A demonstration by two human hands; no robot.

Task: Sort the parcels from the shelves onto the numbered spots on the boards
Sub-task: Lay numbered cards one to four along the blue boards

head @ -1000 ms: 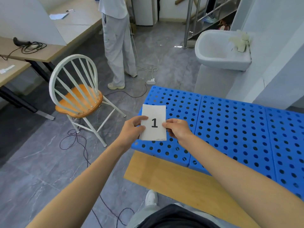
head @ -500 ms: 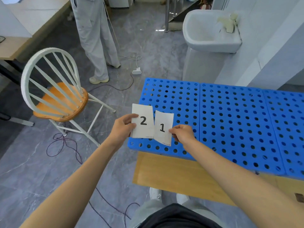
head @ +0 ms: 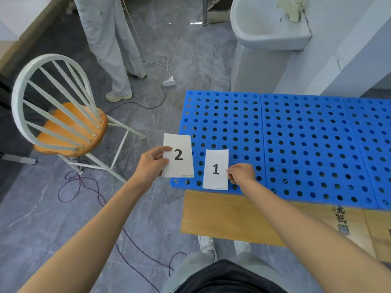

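Over near board [head: 296, 144] edge: right hand [head: 241, 174] pinches card 1 [head: 215, 169], seemingly laid down; left hand [head: 151, 166] grips card 2 [head: 178, 155]. No parcels placed; sorting unstarted.

Numbered cards showing: 2, i.e. card 2 [head: 178, 155] & card 1 [head: 215, 169]. Hands: 2, left hand [head: 151, 163] & right hand [head: 241, 173]. Blue perforated boards: 3 side by side, left board [head: 222, 115], middle board [head: 306, 144], right board [head: 372, 134], last one cut by frame edge. Chair [head: 69, 132]: 1. Sink [head: 268, 24]: 1. Other person [head: 110, 39]: 1, legs only. Power strip [head: 169, 82]: 1. Wood panel [head: 222, 214]: 1. Wearer's shoes: 2, left shoe [head: 208, 246] & right shoe [head: 242, 247].
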